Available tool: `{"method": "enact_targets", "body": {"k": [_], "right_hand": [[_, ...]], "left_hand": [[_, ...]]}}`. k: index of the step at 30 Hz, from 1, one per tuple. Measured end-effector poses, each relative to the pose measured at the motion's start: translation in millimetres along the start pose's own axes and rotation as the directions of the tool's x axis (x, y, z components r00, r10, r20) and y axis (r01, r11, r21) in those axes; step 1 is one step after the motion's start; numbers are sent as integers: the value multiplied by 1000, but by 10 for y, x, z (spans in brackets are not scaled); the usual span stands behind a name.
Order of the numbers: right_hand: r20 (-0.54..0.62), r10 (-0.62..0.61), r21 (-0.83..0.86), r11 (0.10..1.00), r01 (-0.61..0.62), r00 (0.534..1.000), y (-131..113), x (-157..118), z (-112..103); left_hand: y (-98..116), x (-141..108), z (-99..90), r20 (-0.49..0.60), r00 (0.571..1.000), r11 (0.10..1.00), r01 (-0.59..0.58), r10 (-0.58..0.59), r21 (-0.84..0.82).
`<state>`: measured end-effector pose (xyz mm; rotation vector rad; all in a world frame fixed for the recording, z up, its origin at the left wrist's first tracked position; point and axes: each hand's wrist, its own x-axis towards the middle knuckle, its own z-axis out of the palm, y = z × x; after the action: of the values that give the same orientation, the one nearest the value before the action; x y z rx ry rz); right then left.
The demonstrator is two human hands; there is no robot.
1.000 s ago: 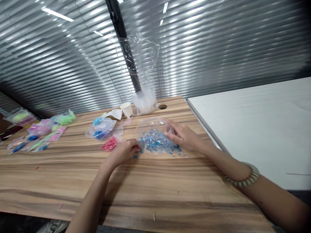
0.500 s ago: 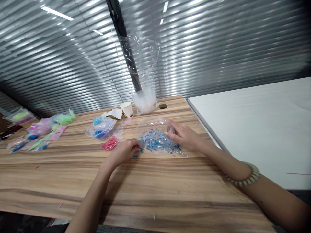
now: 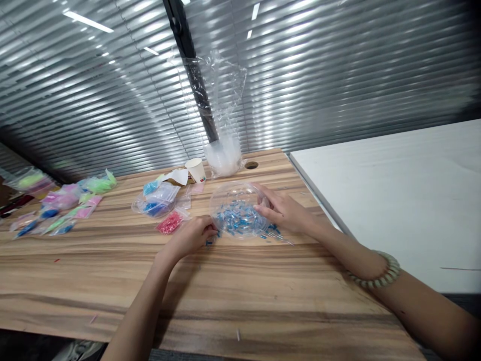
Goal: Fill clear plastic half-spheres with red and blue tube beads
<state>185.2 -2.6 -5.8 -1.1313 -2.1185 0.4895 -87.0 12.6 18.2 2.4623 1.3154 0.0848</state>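
Observation:
A clear plastic bowl (image 3: pixel 240 200) sits on the wooden table with many short blue and clear tube-like pieces (image 3: pixel 236 218) inside. My right hand (image 3: pixel 280 208) grips its right side, thumb toward the inside and fingers around the outer wall. At the bowl's left edge, my left hand (image 3: pixel 199 233) is closed, its fingertips pressed together low at the tabletop; whatever they pinch is hidden. Loose blue pieces (image 3: pixel 209 242) lie just under those fingertips. More spilled pieces (image 3: pixel 272 231) are scattered by the bowl's right front, below my right hand.
A bag of red pieces (image 3: pixel 170 222) lies left of the bowl, near bags of blue pieces (image 3: pixel 154 208). Behind stand a paper cup (image 3: pixel 196 170) and wrapped clear bowls (image 3: pixel 224 158). Several colourful bags (image 3: pixel 63 198) are at far left. A white table (image 3: pixel 394 200) adjoins at right.

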Motion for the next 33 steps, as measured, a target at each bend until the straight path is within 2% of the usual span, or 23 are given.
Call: {"method": "enact_targets", "body": {"k": [33], "right_hand": [[10, 1, -12, 1000, -1, 1000, -12, 4, -4]], "left_hand": [[8, 4, -2, 20, 1000, 1000, -5, 6, -16]]}}
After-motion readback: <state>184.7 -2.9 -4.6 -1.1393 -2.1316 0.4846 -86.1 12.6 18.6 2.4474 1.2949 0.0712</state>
